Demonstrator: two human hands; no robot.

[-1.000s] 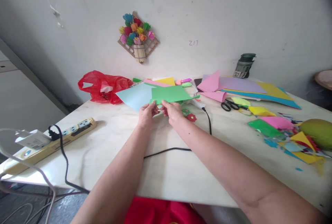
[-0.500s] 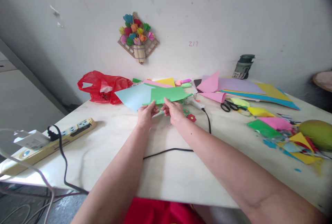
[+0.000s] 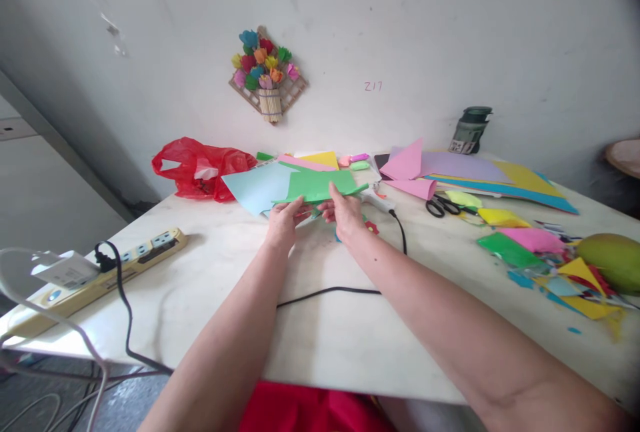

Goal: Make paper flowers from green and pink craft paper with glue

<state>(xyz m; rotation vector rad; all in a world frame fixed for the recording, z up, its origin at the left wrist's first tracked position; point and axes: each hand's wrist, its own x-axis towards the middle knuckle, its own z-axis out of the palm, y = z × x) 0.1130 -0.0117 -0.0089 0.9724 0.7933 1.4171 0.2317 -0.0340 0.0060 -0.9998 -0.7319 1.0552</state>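
Observation:
A sheet of green paper is held up in front of me, its near edge curled into a narrow roll. My left hand pinches that edge near its left part, thumb on top and fingers beneath. Further right, my right hand grips the same edge, its thumb lying over the paper. A light blue sheet lies left of and partly under the green one. Just beyond my right hand is a white glue gun, partly hidden. A red paper flower shows beside my right wrist.
Black-handled scissors, a pink paper cone and coloured scraps lie to the right. A red plastic bag sits at the back left, a power strip at the left. A black cord crosses the table.
The paper's near edge has curled further over toward the far side, so less flat green shows. My right hand has shifted slightly right, its thumb higher on the paper.

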